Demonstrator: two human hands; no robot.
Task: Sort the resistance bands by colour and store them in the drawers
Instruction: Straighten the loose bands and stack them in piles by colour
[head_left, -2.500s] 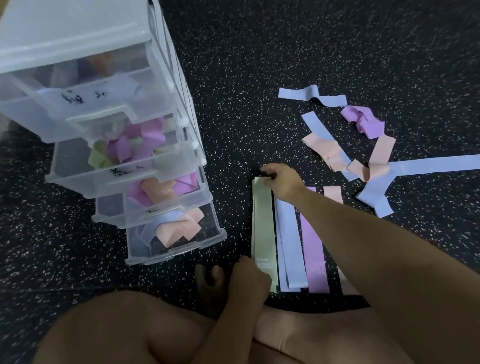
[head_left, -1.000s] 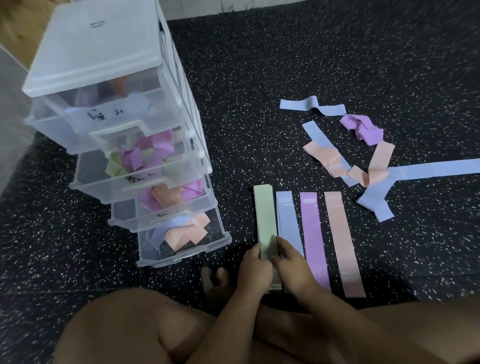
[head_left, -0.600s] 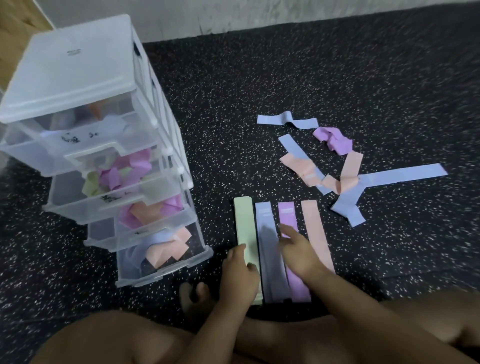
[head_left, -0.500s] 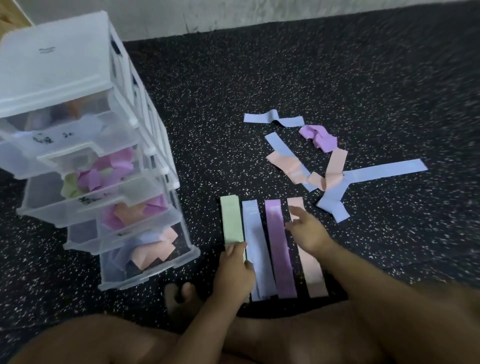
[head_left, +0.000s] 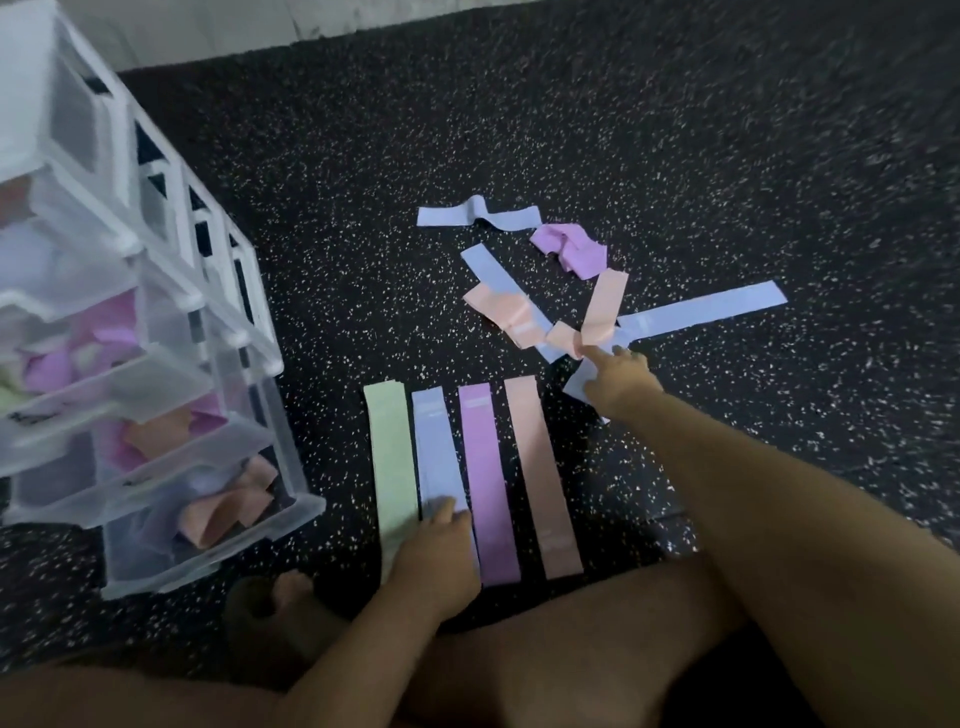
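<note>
Right hand grip loose, fingertips laid on a peach band in the tangled pile, nothing held, left hand pressed flat on green band and blue band, drawers open at left, floor speckled black.

Dark white-speckled rubber floor, pale wall behind, dim light.

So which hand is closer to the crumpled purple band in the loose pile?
Right. The right hand reaches into the pile just below the crumpled purple band; the left hand rests far back on the flat blue strip.
</note>
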